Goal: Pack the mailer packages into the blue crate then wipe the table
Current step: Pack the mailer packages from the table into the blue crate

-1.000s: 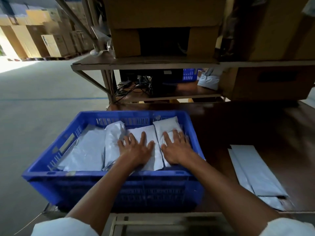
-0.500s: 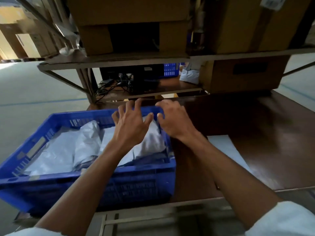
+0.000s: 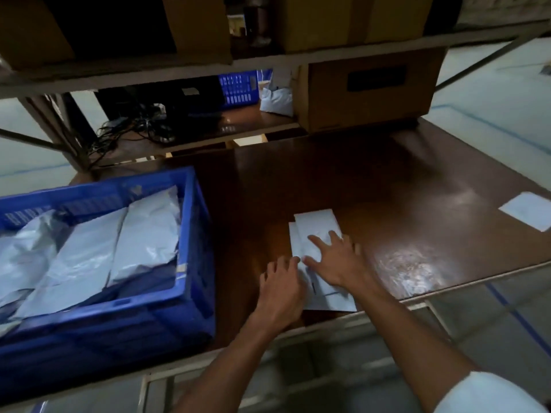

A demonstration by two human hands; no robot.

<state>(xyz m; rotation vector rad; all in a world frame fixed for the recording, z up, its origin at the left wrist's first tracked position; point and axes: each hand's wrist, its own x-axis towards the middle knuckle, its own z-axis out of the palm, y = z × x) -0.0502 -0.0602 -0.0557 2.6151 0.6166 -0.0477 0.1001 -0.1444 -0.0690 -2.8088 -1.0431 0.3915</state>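
The blue crate [image 3: 193, 234] stands at the table's left, holding several pale grey mailer packages [image 3: 143, 234]. Right of it, a small stack of flat mailers [image 3: 316, 225] lies on the brown table [image 3: 402, 204] near the front edge. My right hand [image 3: 337, 260] lies flat on the stack with its fingers spread. My left hand [image 3: 281, 290] is at the stack's left edge, fingers bent down onto it; whether it grips the edge is unclear. One more flat white mailer [image 3: 527, 210] sits at the table's far right.
A shelf frame crosses the back with cardboard boxes [image 3: 366, 90] on and under it. Tangled cables [image 3: 131, 129], a second blue crate [image 3: 238, 87] and a white bag [image 3: 277, 99] sit on a lower shelf behind the table. Floor lies to either side.
Both hands left the crate, where they pressed on the packed mailers, and moved right to the stack of flat mailers on the table. The view has swung to the right.
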